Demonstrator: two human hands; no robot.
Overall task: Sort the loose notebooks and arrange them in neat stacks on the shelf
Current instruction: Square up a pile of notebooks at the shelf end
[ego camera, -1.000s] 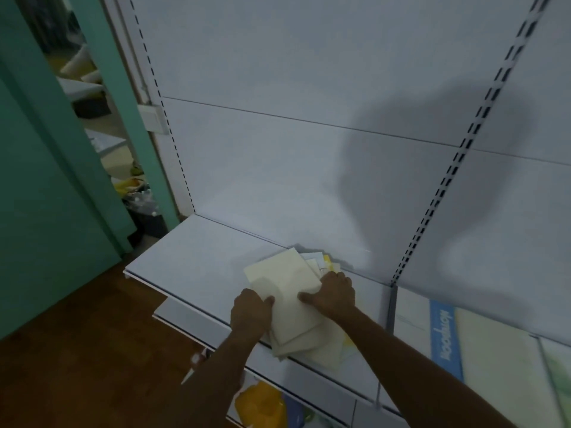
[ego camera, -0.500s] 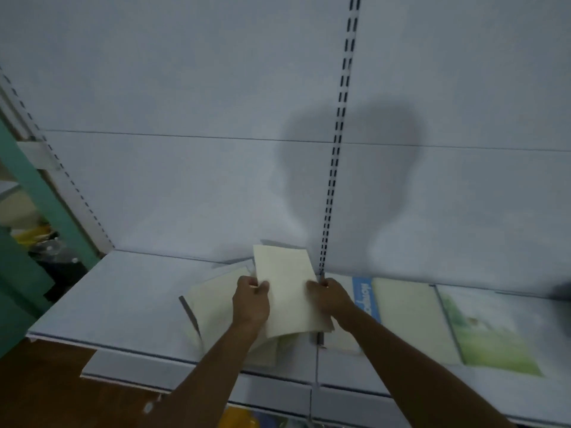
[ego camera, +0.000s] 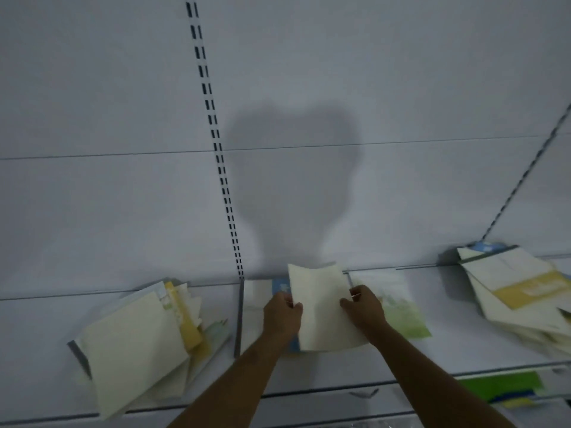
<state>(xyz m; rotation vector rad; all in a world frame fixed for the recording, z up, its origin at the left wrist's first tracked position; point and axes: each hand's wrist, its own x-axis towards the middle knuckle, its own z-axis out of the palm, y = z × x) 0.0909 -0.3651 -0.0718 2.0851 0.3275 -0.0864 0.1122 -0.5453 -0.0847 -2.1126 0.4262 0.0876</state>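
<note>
Head view, lower centre: a cream notebook (ego camera: 321, 307), thin and slightly bowed, sits between both grips, left hand (ego camera: 282, 313) pinching its left edge, right hand (ego camera: 364, 310) its right. It hangs over a blue-striped notebook (ego camera: 279, 285) on the smooth white shelf (ego camera: 448, 329). A messy pile (ego camera: 139, 344) lies lower left.

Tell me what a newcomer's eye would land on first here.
First, the cream notebook at centre, bowed between the left hand and right hand, which grip its side edges above the white shelf. Next, the person's dark shadow on the back panel above it. Then the messy notebook piles: one at lower left, another at far right.
</note>
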